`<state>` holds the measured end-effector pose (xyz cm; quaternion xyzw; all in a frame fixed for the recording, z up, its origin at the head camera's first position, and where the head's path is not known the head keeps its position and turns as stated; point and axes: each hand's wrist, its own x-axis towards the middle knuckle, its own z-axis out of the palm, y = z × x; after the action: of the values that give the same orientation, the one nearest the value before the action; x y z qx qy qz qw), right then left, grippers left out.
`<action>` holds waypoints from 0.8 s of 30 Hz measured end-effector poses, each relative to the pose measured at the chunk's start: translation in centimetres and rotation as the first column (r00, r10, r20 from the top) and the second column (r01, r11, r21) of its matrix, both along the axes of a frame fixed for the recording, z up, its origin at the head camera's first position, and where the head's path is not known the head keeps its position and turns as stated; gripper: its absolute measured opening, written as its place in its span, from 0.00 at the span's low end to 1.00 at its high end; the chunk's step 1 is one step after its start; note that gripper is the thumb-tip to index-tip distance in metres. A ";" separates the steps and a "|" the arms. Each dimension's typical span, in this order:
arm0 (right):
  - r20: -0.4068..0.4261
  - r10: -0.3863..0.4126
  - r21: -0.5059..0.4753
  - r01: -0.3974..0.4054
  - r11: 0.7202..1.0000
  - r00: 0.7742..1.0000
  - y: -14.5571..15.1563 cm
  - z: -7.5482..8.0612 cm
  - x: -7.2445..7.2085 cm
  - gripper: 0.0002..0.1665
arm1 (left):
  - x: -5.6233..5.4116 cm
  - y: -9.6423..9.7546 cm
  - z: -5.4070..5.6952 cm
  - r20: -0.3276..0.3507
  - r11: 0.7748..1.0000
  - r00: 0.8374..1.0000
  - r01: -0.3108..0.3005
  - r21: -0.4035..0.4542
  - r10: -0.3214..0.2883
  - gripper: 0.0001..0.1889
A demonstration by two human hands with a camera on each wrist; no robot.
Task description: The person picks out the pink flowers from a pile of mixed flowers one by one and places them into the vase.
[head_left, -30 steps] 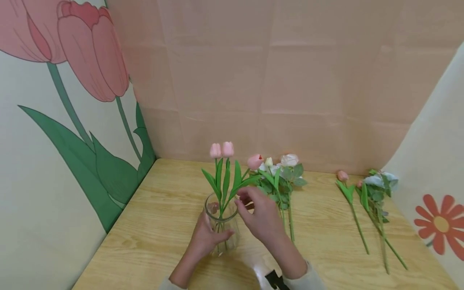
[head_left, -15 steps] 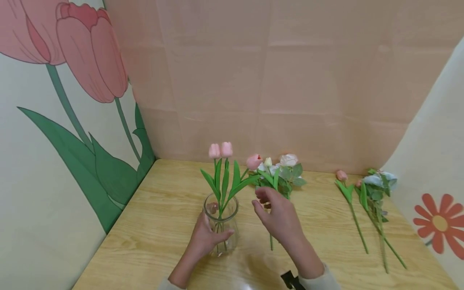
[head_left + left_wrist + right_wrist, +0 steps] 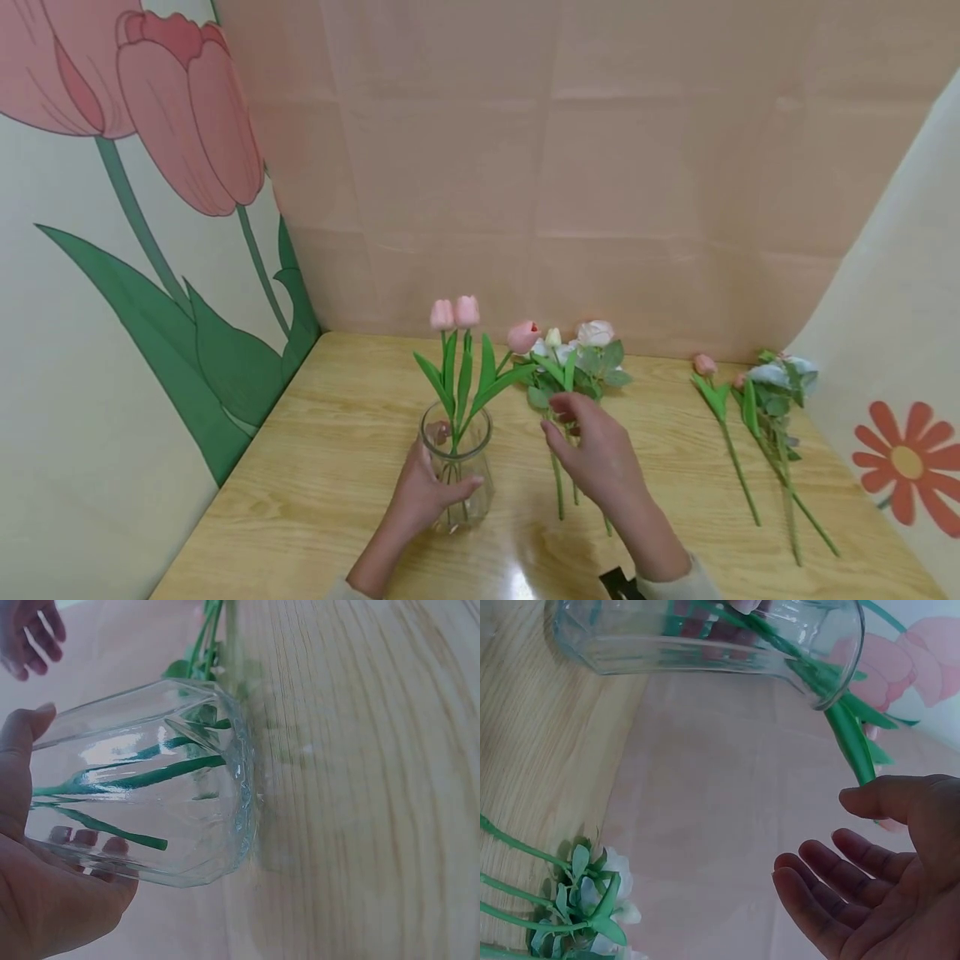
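A clear faceted glass vase [image 3: 480, 483] stands on the wooden table, gripped round its side by my left hand [image 3: 422, 493]. Three pink tulips [image 3: 467, 312] rise from it; two are upright and one leans right. Through the glass in the left wrist view, their green stems [image 3: 135, 780] spread toward the base. To the right of the vase, my right hand [image 3: 603, 458] holds nothing, its fingers loosely bent and apart. In the head view it overlaps the stems of a white rose and a cream tulip bud [image 3: 552, 337] lying behind it.
White and cream flowers with leafy stems [image 3: 592, 358] lie at the back, right of the vase. Farther right are a pink tulip [image 3: 705, 364] and a pale blue flower [image 3: 787, 372] with long stems. A pink backdrop [image 3: 600, 183] closes off the table's far edge.
My right hand has left the leaning tulip at the vase's rim and moved right. The left hand keeps its grip on the vase, and the tulips hold their positions.
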<state>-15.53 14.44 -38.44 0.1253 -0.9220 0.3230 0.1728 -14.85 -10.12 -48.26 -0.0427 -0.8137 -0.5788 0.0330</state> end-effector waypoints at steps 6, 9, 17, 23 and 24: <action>0.024 -0.016 0.005 0.016 1.000 1.000 0.8 -0.2 0.0 0.18 | -0.1 0.0 -0.1 0.016 1.000 1.000 -0.002 0.001 0.002 0.50; 0.032 -0.019 0.020 0.018 1.000 0.999 1.4 -0.3 0.0 0.19 | -0.2 0.0 -0.1 0.020 1.000 1.000 -0.006 -0.001 0.006 0.50; 0.041 -0.020 0.068 0.017 0.998 0.999 3.5 -1.0 -0.2 0.25 | -0.1 -0.1 0.0 0.019 1.000 1.000 -0.005 0.007 0.005 0.50; 0.064 -0.043 0.112 0.036 0.993 0.997 5.2 -1.3 -0.5 0.27 | -0.1 0.0 0.1 0.015 1.000 1.000 0.004 0.017 -0.004 0.51; 0.071 -0.049 0.121 0.041 0.992 0.996 5.5 -1.3 -0.5 0.28 | -0.1 0.0 0.1 0.013 1.000 1.000 0.006 0.019 -0.006 0.51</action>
<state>-16.03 19.94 -39.77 0.1025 -0.9480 0.2678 0.1379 -14.94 -10.16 -48.16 -0.0412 -0.8083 -0.5867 0.0262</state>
